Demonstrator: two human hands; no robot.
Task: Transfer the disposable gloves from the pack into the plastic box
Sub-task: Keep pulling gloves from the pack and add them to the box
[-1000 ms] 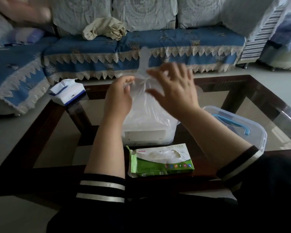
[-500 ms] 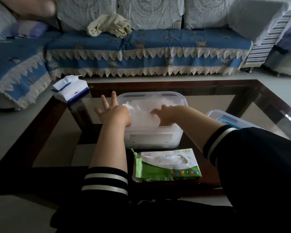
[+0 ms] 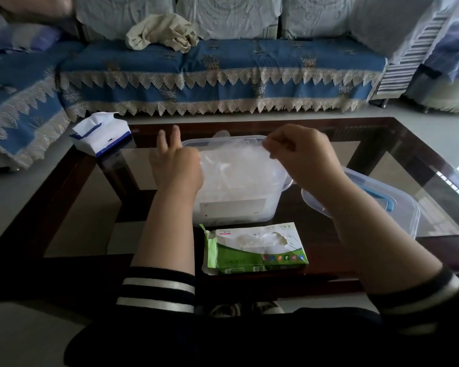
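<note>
Both hands back up from pressing inside the box [image 3: 233, 207]: left hand [image 3: 175, 165] and right hand [image 3: 299, 157] pinch a glove [image 3: 236, 168] over it. Gloves piling inside; pack [image 3: 257, 247] in front, more to go.

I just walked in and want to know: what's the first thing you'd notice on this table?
First, the two hands over the clear plastic box mid-table: the left hand and right hand hold a thin see-through glove above it. In front of the box lies the green glove pack, and its lid with a blue handle rests at the right.
</note>
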